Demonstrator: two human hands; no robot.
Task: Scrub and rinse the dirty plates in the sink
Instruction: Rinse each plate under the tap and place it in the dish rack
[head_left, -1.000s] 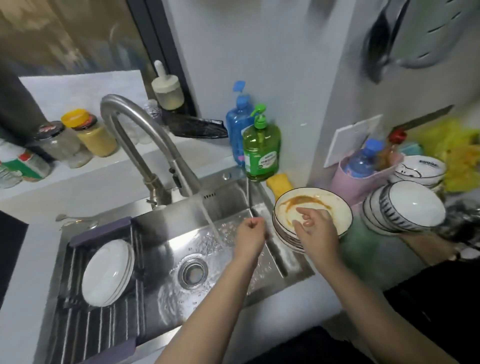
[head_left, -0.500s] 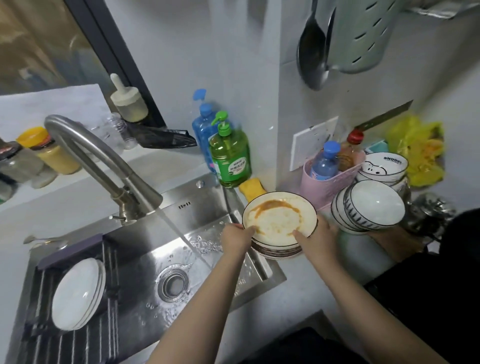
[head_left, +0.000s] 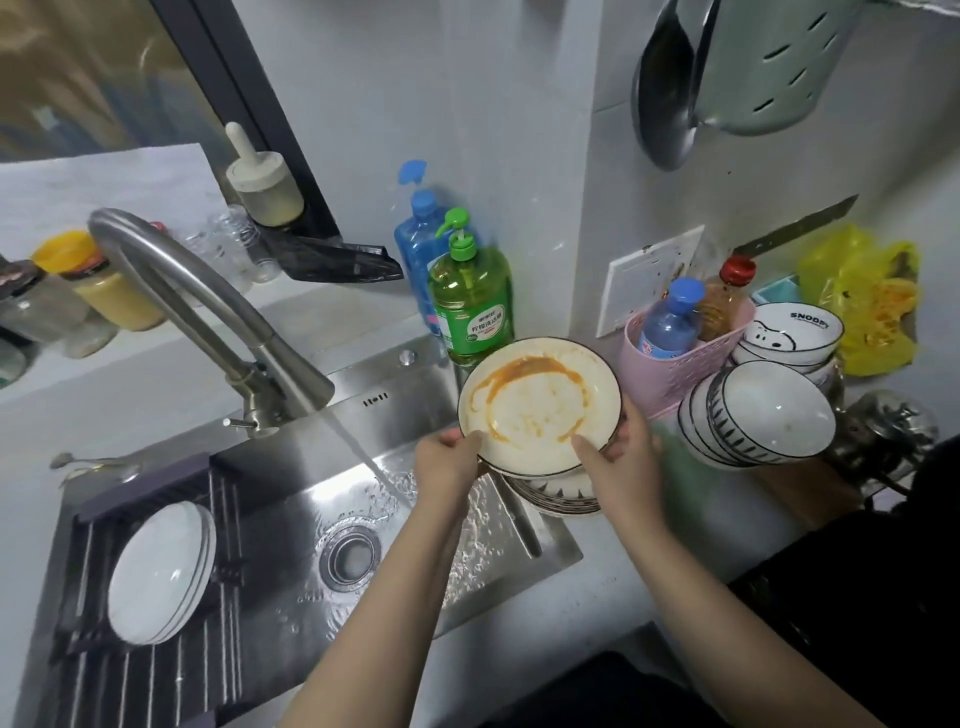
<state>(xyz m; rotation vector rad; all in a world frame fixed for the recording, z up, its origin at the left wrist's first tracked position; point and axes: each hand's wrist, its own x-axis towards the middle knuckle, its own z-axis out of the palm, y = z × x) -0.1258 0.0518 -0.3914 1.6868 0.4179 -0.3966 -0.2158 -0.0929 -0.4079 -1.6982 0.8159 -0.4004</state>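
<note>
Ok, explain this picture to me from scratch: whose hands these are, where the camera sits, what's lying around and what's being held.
There is no machine here. A person wears a wide-angle camera on the head, looking down at their own hands over a steel sink. The left hand and the right hand together grip a dirty plate smeared with orange sauce, raised above a stack of dirty plates at the sink's right edge. The faucet is running. Clean plates lean in a dark rack on the left. Behind stand a green soap bottle and a blue bottle; bowls are piled on the right.
</note>
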